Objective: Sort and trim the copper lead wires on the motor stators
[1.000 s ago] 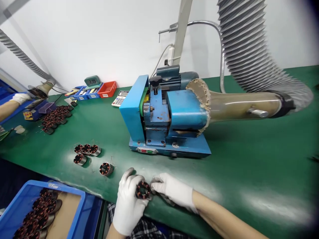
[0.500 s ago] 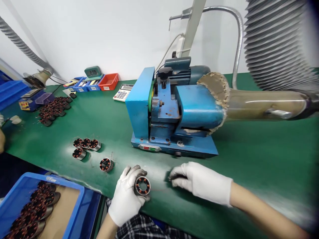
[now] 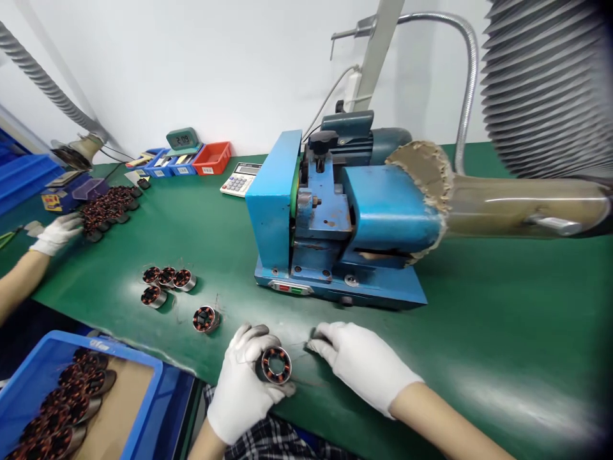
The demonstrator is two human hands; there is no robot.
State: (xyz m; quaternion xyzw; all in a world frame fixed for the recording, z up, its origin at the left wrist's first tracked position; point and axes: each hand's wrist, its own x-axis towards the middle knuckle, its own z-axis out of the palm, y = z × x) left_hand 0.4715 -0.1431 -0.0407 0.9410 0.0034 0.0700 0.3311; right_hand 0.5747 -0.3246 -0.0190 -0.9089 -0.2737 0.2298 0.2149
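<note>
My left hand (image 3: 249,377), in a white glove, grips a motor stator (image 3: 276,365), a metal ring with copper windings inside, its open face turned up toward me. Thin wire leads stick out from the stator to the right. My right hand (image 3: 330,348), also gloved, is pinched to the right of the stator on what looks like one fine wire lead (image 3: 297,345). A single stator (image 3: 205,319) stands on the green table left of my left hand. Beyond it several more stators (image 3: 167,279) stand close together, wires trailing from them.
A blue machine (image 3: 306,236) with a duct stands behind my hands. At lower left, a blue bin (image 3: 156,383) holds several stators. A co-worker's gloved hand (image 3: 57,234) touches a stator pile (image 3: 112,206) at far left. A calculator (image 3: 239,180) lies behind.
My right hand has moved slightly left, nearer the stator, and its fingers have closed to a pinch. The co-worker's hand has come in at the far left.
</note>
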